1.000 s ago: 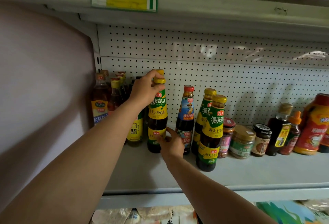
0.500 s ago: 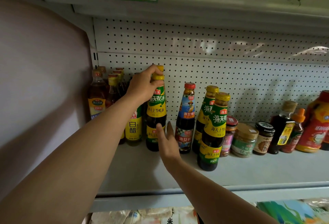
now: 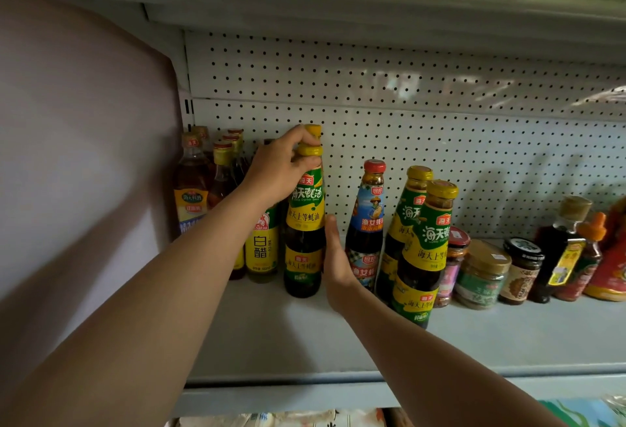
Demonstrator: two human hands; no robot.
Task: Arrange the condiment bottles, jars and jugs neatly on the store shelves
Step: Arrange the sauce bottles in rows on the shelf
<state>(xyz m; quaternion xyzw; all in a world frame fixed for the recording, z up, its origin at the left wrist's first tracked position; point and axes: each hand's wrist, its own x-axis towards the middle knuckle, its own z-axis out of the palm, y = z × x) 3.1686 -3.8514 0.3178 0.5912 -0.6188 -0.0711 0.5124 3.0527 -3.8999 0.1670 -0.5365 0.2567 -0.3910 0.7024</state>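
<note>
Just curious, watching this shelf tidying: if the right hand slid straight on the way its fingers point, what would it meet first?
Probably the pegboard back panel. The right hand points up and back through the gap between the held oyster sauce bottle and the red-capped bottle; depth is uncertain.

Yellow-capped dark bottle [image 3: 304, 223] with green-yellow label, red-capped bottle [image 3: 367, 223] labelled blue, white dotted pegboard [image 3: 440, 128]

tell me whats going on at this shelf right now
A person is tidying condiment bottles on a store shelf. Their left hand grips the yellow cap of a green-labelled oyster sauce bottle standing upright, while the right hand lies flat-fingered against its right side. Beside it stand a red-capped bottle, two more matching oyster sauce bottles and several small jars.
</note>
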